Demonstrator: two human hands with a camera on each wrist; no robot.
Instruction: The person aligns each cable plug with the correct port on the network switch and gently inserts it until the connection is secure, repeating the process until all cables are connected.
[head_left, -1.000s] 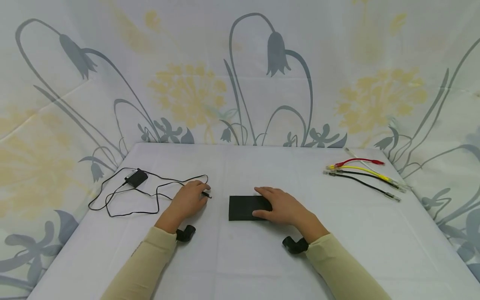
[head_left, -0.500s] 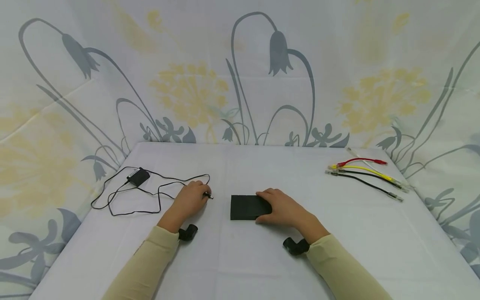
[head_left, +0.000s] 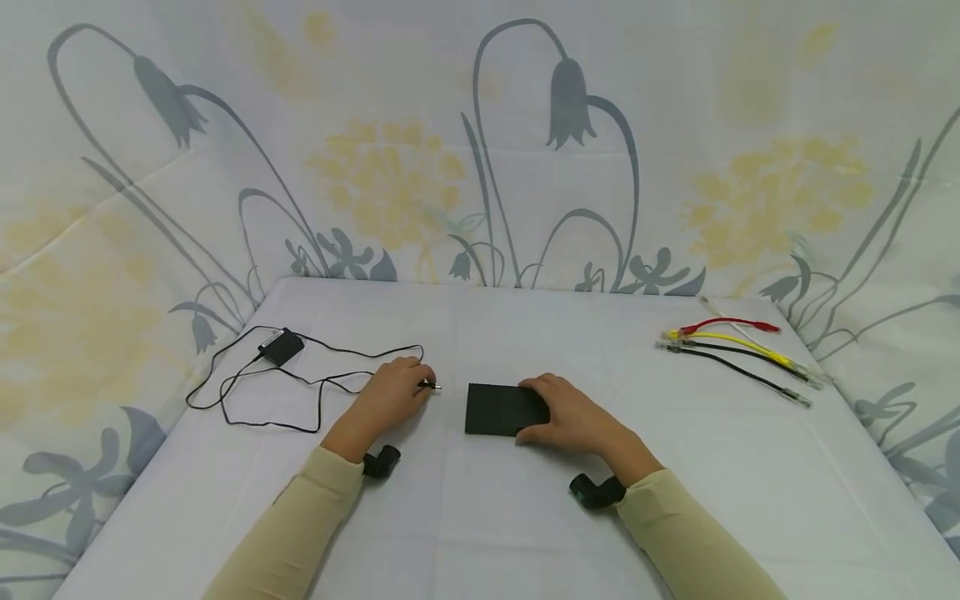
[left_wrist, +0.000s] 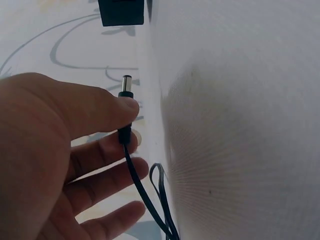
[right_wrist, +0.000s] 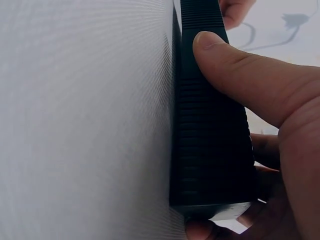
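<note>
In the head view, my left hand (head_left: 392,395) is just above the white table, left of a flat black box. Between thumb and index finger it pinches a DC barrel plug (left_wrist: 127,95), its metal tip pointing away from the hand toward the box. The plug's thin black cord (left_wrist: 142,192) trails below the fingers. My right hand (head_left: 573,418) grips the right end of the black box (head_left: 497,409), thumb on the near side. Ribbed sides show on the box (right_wrist: 212,145) in the right wrist view, close against the table. The fingers hide its right end.
A black power adapter (head_left: 281,347) lies at the left with its cord looped around it. At the back right are several short network cables, including a red cable (head_left: 731,322), a yellow cable (head_left: 738,340) and a black cable (head_left: 742,372). A flowered curtain (head_left: 420,183) stands behind the table.
My left hand has moved slightly right with the plug, nearer the box. My right thumb has slid from the box's top to its near side. The head view has shifted a little.
</note>
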